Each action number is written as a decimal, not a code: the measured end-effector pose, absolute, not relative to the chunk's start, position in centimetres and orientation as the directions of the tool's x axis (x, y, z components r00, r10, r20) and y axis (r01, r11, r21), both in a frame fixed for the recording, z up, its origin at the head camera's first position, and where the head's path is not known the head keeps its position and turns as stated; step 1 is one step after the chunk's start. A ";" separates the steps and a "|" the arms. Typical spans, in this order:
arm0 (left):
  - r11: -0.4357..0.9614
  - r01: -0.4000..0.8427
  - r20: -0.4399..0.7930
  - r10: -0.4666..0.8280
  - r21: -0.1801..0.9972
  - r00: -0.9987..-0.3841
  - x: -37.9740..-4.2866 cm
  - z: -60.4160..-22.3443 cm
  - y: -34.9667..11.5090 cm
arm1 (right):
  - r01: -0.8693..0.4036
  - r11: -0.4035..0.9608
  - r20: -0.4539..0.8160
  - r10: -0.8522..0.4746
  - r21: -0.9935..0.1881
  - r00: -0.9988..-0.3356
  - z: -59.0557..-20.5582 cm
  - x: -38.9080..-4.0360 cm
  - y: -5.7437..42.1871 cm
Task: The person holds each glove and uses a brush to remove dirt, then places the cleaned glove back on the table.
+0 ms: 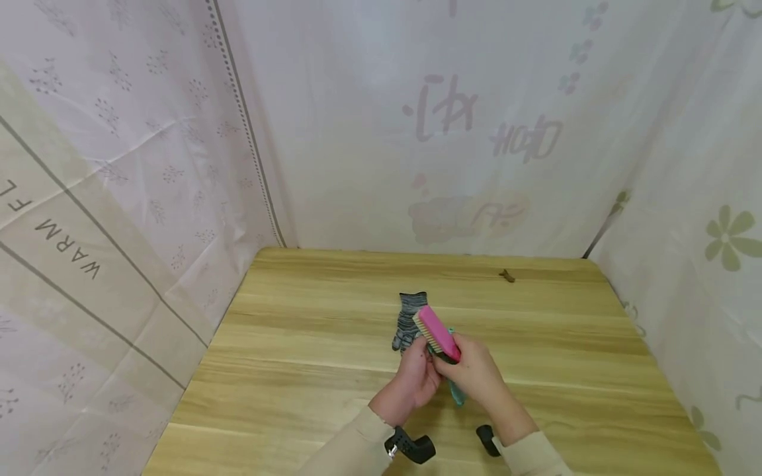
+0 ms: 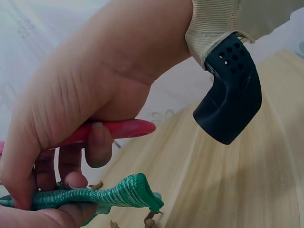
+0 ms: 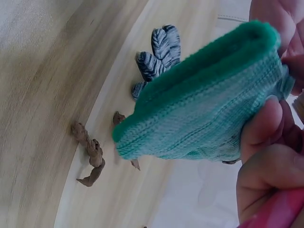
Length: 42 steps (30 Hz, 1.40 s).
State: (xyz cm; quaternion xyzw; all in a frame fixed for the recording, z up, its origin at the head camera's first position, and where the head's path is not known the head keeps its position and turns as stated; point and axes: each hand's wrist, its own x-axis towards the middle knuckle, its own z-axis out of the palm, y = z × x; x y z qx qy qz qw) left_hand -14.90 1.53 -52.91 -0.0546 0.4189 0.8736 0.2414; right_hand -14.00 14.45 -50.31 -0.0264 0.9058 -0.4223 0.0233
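Note:
My right hand (image 1: 476,373) grips a pink brush (image 1: 436,325), its pale bristles facing left. In the left wrist view the brush's pink handle (image 2: 128,128) runs through the right palm. The same hand's fingers also pinch a green knitted glove (image 2: 128,192). At lower left there, my left hand (image 2: 38,218) pinches the glove from the other side. In the right wrist view the glove's cuff (image 3: 204,80) points toward the camera; its fingers are hidden. A grey-and-black knitted glove (image 1: 411,314) lies flat just beyond the hands.
Brown twisted dry scraps (image 3: 92,154) lie on the wooden table (image 1: 286,330) under the hands. Another brown scrap (image 1: 507,276) rests near the back right edge. Patterned cloth (image 1: 357,132) hangs around the table's back and sides. Each wrist wears a black device (image 1: 413,448).

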 end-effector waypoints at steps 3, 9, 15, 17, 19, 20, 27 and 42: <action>-0.526 -0.467 -0.302 0.371 0.711 -0.878 -14.8 -52.9 1.5 | -0.014 0.649 -0.025 -0.051 -0.760 -0.998 -50.3 -14.0 14.3; -0.538 -0.465 -0.254 0.421 0.703 -0.871 -14.8 -53.1 1.2 | 0.043 0.598 -0.064 -0.015 -0.800 -0.998 -49.8 -14.0 14.4; -0.501 -0.439 -0.232 0.422 0.746 -0.876 -14.7 -53.4 1.0 | 0.054 0.560 -0.056 0.014 -0.827 -0.998 -49.2 -14.3 14.9; -0.462 -0.421 -0.241 0.399 0.781 -0.885 -14.6 -53.6 1.1 | 0.048 0.563 -0.044 0.021 -0.825 -0.999 -49.0 -14.4 15.0; -0.425 -0.405 -0.260 0.359 0.810 -0.897 -14.5 -53.8 1.2 | 0.043 0.567 -0.035 0.024 -0.823 -0.999 -48.9 -14.4 15.1; -0.410 -0.398 -0.272 0.332 0.821 -0.903 -14.5 -53.9 1.3 | 0.037 0.568 -0.029 0.023 -0.822 -0.999 -48.9 -14.5 15.1; -0.354 -0.360 -0.279 0.259 0.863 -0.925 -14.6 -54.5 1.3 | 0.025 0.567 -0.019 0.016 -0.824 -1.000 -48.9 -14.4 15.0; -0.608 -0.535 -0.373 0.384 0.586 -0.845 -15.2 -56.3 1.2 | 0.053 0.454 -0.050 0.019 -0.889 -0.999 -47.3 -14.4 14.7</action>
